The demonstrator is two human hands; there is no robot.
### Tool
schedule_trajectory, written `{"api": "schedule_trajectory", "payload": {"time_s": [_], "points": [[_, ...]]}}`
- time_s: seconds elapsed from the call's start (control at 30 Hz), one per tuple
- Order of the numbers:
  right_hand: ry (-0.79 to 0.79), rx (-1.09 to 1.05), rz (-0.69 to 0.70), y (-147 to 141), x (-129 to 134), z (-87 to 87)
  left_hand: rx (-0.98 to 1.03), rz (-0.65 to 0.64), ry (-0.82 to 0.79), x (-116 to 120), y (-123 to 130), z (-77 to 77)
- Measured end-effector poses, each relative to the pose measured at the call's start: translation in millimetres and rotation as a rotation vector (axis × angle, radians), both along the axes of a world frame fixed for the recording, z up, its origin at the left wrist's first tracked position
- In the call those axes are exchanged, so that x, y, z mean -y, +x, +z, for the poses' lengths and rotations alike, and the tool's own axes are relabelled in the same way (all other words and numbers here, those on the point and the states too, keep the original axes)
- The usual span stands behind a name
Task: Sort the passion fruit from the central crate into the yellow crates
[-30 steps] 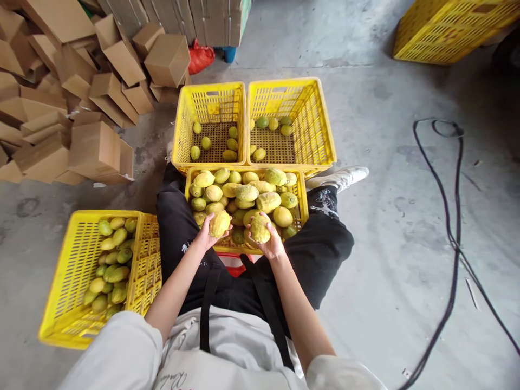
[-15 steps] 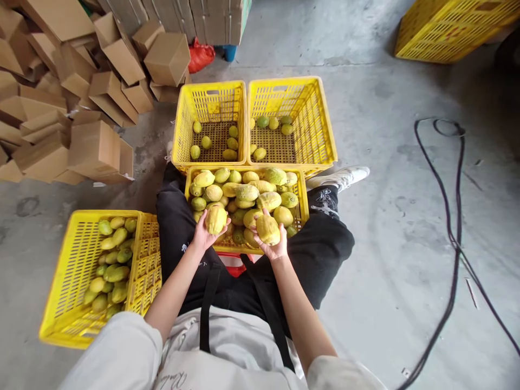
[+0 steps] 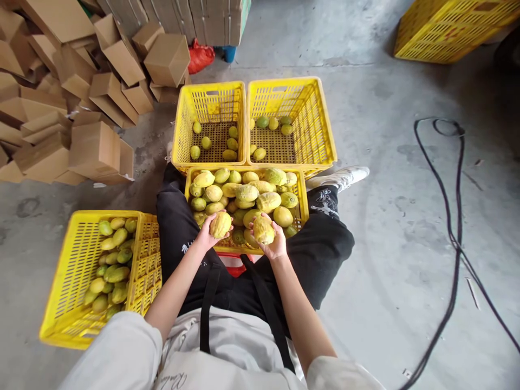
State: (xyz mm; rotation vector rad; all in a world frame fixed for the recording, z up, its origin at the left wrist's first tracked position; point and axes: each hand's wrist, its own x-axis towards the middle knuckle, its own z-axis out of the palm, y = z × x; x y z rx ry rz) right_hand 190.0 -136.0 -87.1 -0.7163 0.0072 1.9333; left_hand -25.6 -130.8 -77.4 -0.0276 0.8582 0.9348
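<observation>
My left hand (image 3: 206,234) is wrapped round a yellow papaya (image 3: 220,225) with a ridged skin. A second yellow papaya (image 3: 264,230) rests in the grip of my right hand (image 3: 276,244). Both fruits are held side by side over the near edge of a full yellow crate (image 3: 304,200), which stands between my legs. Yellow and green papayas (image 3: 246,193) of several sizes are heaped in that crate, some hidden below the others.
Beyond the full crate stand a left crate (image 3: 176,127) and a right crate (image 3: 325,122), each with several papayas at the bottom. Another crate of papayas (image 3: 60,281) is at my left. Cardboard boxes (image 3: 95,149) pile up far left; a black cable (image 3: 459,216) lies right.
Both hands have turned the papayas a little. The left papaya has moved slightly right and down, and the right one slightly left, so they are closer together.
</observation>
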Motion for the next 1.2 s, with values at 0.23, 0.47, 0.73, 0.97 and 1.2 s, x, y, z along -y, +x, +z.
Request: {"api": "schedule_trajectory", "payload": {"time_s": [0.23,0.47,0.73,0.97,1.2], "points": [[0.078,0.03,0.033,-1,-1,4.1,0.083,0.161,-0.036,-1,-1,6.7],[0.082,0.055,-0.037,-1,-1,-1.4,0.054,0.18,0.035,1,0,10.7],[-0.034,0.012,0.058,0,3,-8.3,-0.004,0.059,0.048,1,-2,-3.9],[-0.051,0.002,0.069,-2,2,-7.0,-0.03,0.099,0.015,1,-2,-1.1],[-0.056,-0.064,0.051,1,-1,-6.0,-0.058,0.085,-0.018,-1,0,-2.7]]}}
